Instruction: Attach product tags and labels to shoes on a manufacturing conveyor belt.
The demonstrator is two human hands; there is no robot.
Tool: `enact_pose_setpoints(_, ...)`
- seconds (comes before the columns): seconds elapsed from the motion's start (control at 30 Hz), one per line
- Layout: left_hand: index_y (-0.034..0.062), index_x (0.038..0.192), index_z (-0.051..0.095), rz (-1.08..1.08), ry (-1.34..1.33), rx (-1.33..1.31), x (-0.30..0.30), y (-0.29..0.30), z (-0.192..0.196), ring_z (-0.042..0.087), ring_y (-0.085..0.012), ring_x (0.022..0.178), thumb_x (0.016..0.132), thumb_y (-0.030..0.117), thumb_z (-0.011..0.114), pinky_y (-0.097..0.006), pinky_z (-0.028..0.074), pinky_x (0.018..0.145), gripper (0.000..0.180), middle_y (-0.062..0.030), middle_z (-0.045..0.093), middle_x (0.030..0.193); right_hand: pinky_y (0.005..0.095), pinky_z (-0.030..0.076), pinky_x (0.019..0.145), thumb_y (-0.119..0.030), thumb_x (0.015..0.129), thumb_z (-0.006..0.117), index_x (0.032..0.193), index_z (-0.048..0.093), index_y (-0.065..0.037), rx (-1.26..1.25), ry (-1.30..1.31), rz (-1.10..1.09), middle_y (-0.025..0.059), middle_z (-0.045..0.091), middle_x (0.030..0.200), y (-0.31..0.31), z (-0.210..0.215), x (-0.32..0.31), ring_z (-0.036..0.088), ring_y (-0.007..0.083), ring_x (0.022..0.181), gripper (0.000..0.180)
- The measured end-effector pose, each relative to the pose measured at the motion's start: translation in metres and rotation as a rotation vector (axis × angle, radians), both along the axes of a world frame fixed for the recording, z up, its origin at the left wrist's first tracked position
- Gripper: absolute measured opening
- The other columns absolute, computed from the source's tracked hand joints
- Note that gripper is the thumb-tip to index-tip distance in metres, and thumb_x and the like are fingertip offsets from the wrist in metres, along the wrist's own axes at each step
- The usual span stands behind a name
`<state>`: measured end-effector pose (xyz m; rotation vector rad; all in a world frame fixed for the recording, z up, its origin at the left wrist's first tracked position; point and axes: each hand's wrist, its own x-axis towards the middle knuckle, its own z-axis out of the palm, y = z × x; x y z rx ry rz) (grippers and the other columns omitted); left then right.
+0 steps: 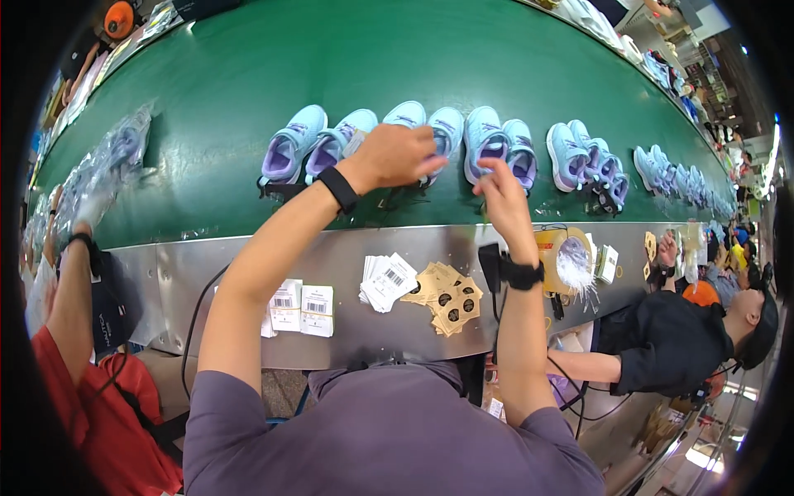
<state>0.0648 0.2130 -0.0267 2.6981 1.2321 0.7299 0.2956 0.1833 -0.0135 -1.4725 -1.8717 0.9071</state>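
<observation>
My left hand (400,155) reaches over the middle pair of light blue and purple children's sneakers (447,131), fingers curled, slightly smeared and partly covering the shoes. Just right of it, my right hand (504,198) is raised by the heel of another sneaker pair (486,140), thumb and fingers bent together. Anything small between the fingers of either hand is too fine to make out. To the left stands a further sneaker pair (289,145), with a pale tag (354,143) on its right shoe, beside my left wrist.
More sneakers (571,157) line the green belt (331,58) to the right. On the metal ledge (351,343) lie white label cards (387,281), tan tags (451,302) and a tub of clear plastic fasteners (573,260). Co-workers sit on both sides; plastic-wrapped goods (116,157) lie left.
</observation>
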Motion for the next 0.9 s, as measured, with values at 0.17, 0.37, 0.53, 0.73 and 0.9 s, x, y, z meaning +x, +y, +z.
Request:
enact_pose_setpoints(0.17, 0.0022, 0.087, 0.066, 0.017, -0.358, -0.045, -0.005, 0.07, -0.022, 0.062, -0.0311, 0.071, 0.074, 0.007, 0.062, -0.038, 0.05, 0.066, 0.014, -0.0122, 0.064, 0.083, 0.044, 0.048, 0.071, -0.013, 0.084, 0.047, 0.107, 0.056, -0.006, -0.023, -0.251, 0.01, 0.0142, 0.068, 0.081, 0.057, -0.013, -0.036, 0.064, 0.0344, 0.082, 0.026)
enact_pose_setpoints(0.37, 0.0009, 0.086, 0.071, -0.111, -0.065, -0.775, 0.001, 0.124, 0.001, 0.062, -0.0161, 0.059, 0.071, 0.009, 0.064, -0.031, 0.048, 0.054, 0.019, -0.0111, 0.066, 0.067, 0.0499, 0.048, 0.074, -0.019, 0.083, 0.05, 0.099, 0.06, -0.007, 0.073, -0.281, -0.107, 0.0223, 0.066, 0.086, 0.087, -0.034, -0.052, 0.062, 0.0417, 0.084, 0.022)
enact_pose_setpoints(0.53, 0.0011, 0.081, 0.07, -0.053, 0.046, -0.716, 0.031, 0.143, 0.016, 0.057, -0.0157, 0.052, 0.068, 0.012, 0.063, -0.033, 0.045, 0.05, 0.018, -0.0101, 0.061, 0.059, 0.0494, 0.048, 0.069, -0.018, 0.082, 0.05, 0.091, 0.063, -0.007, 0.188, -0.293, -0.201, 0.0178, 0.066, 0.081, 0.109, -0.034, -0.037, 0.063, 0.038, 0.078, 0.019)
enact_pose_setpoints(0.73, -0.0005, 0.084, 0.068, 0.143, -0.362, -0.632, 0.037, 0.116, 0.032, 0.053, -0.0084, 0.054, 0.076, 0.011, 0.065, -0.026, 0.04, 0.05, 0.014, -0.0055, 0.061, 0.062, 0.0483, 0.049, 0.064, -0.019, 0.08, 0.052, 0.085, 0.066, -0.011, 0.194, -0.27, -0.008, 0.0169, 0.066, 0.078, 0.114, 0.016, -0.016, 0.064, 0.0368, 0.075, 0.016)
enact_pose_setpoints(0.9, -0.0009, 0.082, 0.068, 0.179, -0.419, -0.694, 0.059, 0.113, 0.043, 0.051, -0.0064, 0.054, 0.078, 0.009, 0.066, -0.023, 0.039, 0.049, 0.011, -0.0007, 0.06, 0.061, 0.0453, 0.05, 0.064, -0.017, 0.078, 0.055, 0.081, 0.068, -0.012, 0.181, -0.27, -0.052, 0.0122, 0.067, 0.077, 0.124, 0.018, 0.014, 0.065, 0.0328, 0.074, 0.014)
